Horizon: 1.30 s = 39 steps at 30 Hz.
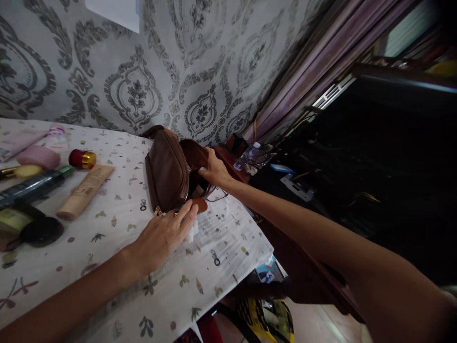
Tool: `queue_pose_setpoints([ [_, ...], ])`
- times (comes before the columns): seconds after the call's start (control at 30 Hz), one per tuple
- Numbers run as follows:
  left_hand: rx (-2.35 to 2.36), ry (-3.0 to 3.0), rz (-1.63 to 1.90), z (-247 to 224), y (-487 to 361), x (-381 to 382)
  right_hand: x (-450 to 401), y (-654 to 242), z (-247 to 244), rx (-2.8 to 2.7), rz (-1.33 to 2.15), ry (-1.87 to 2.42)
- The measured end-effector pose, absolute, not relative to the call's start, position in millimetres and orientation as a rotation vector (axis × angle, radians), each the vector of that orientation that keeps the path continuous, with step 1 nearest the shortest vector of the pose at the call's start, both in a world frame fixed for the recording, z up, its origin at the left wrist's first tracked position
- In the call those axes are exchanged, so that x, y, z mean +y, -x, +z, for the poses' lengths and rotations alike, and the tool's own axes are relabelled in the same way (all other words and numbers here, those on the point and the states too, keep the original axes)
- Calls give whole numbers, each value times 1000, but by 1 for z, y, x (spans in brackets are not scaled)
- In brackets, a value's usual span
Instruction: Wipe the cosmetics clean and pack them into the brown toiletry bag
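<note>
A brown leather bag stands on the cloth-covered table against the wall, its zip undone and its mouth facing right. My right hand grips the far edge of that opening, thumb toward the dark inside. In front of the bag, my left hand is closed, with crumpled white tissue showing under its fingers. Its fingertips meet a brown oval leather piece at the bag's near edge. What lies inside the bag is mostly hidden.
Left on the table lie a beige tube, a red jar with a gold band, a dark bottle and other cosmetics. A clear plastic bottle lies beyond the table's right edge. A yellow-and-black item sits below.
</note>
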<state>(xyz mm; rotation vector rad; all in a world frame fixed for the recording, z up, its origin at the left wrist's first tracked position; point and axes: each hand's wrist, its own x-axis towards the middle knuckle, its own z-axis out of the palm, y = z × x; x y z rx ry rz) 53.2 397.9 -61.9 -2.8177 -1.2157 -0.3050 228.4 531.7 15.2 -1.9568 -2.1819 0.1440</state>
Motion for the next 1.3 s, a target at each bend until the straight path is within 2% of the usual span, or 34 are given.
queue_pose_setpoints([
  [0.7,-1267,2741,-340,-74,-56,399,524,-237,23,-2145,244,1900],
  [0.8,-1231,2762,-325,-75,-55,400,528,-238,30,-2207,-51,1791],
  [0.93,-1214,2691,-383,-81,-54,401,540,-232,38,-2651,-508,1294],
  [1.1,-1177,2665,-405,-81,-53,402,562,-225,31,-3026,-585,1126],
  [1.3,-1200,2633,-365,-81,-52,401,576,-228,23,-3049,-668,1188],
])
